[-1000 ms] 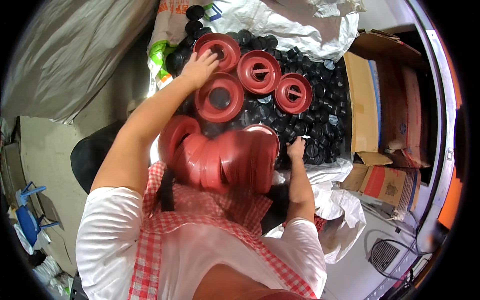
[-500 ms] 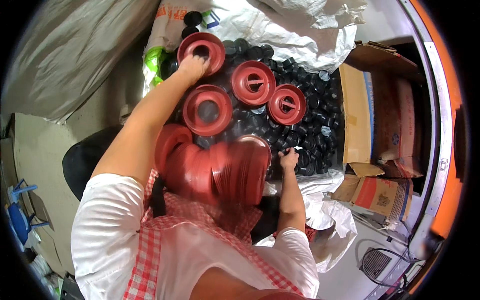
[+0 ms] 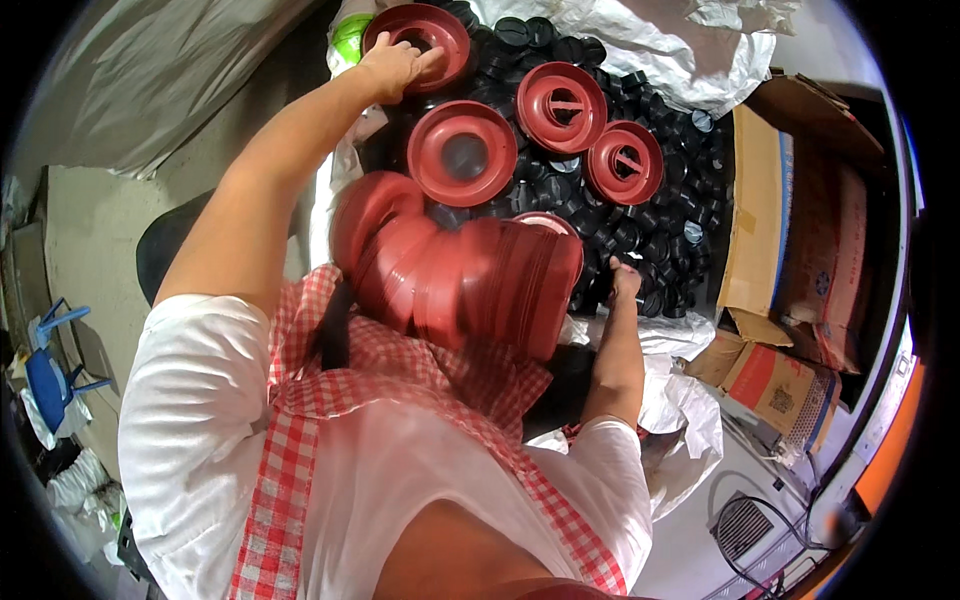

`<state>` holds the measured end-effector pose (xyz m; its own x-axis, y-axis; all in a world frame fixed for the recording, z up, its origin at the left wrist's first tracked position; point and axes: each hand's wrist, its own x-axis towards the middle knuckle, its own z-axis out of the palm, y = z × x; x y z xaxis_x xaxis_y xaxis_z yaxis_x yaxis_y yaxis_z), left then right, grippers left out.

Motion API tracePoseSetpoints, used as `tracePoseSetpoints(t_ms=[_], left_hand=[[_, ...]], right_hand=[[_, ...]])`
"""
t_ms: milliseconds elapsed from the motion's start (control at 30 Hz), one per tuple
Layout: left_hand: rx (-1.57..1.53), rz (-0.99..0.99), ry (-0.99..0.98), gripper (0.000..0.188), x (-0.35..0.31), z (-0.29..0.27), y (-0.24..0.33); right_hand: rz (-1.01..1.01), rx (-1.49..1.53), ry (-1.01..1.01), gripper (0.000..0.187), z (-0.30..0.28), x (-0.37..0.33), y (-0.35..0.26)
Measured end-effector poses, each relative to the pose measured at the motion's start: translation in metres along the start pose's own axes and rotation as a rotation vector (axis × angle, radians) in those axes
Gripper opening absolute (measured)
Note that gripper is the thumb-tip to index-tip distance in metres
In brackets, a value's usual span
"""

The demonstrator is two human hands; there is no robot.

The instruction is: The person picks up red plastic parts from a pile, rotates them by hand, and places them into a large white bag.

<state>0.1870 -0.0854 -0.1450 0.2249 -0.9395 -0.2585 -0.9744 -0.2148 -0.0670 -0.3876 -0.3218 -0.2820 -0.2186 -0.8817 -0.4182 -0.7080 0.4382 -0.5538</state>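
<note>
My left hand [image 3: 395,70] reaches to the far left and lies on a red round plastic lid [image 3: 453,45] with a hole in its middle. Its fingers are spread across the lid's face, near the hole. My right hand [image 3: 625,281] is by the black round caps [image 3: 672,168], past the right end of a red lid stack [image 3: 455,265]. Its fingers look curled together, and what they hold, if anything, is hidden. Another lid [image 3: 425,160] with a round opening lies between the stack and my left hand. Two lids with crossbars, one larger [image 3: 530,110] and one smaller [image 3: 597,170], rest on the caps.
White plastic sacking [image 3: 660,60] borders the caps at the far side. Open cardboard boxes [image 3: 757,215] stand to the right. A grey cabinet [image 3: 690,535] with a black cable is at the lower right. On the left floor is a blue stool [image 3: 50,385].
The whole view has shifted, so most things sit higher and farther right. My left hand's fingers, earlier at the lid's hole, now spread over its face. My right hand stays by the caps.
</note>
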Motion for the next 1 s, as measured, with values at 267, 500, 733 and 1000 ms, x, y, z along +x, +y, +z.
tracePoseSetpoints(t_ms=[267,500,733,1000], left_hand=[[-1.33,-0.044,0.34,0.088,-0.07,-0.11,0.02],[-2.742,0.577,0.042,0.059,-0.166,-0.172,0.072],[-1.323,0.518,0.576,0.059,-0.176,-0.125,0.116],[-1.816,0.187,0.748,0.088,-0.188,-0.139,0.11]], right_hand=[[-0.466,0.362,0.097,0.015,-0.028,-0.082,-0.102],[-0.757,0.689,-0.511,0.052,-0.052,-0.323,-0.226],[-0.464,1.202,-0.982,0.048,-0.015,-0.416,-0.242],[-0.535,1.16,-0.753,0.027,-0.001,-0.437,-0.248]])
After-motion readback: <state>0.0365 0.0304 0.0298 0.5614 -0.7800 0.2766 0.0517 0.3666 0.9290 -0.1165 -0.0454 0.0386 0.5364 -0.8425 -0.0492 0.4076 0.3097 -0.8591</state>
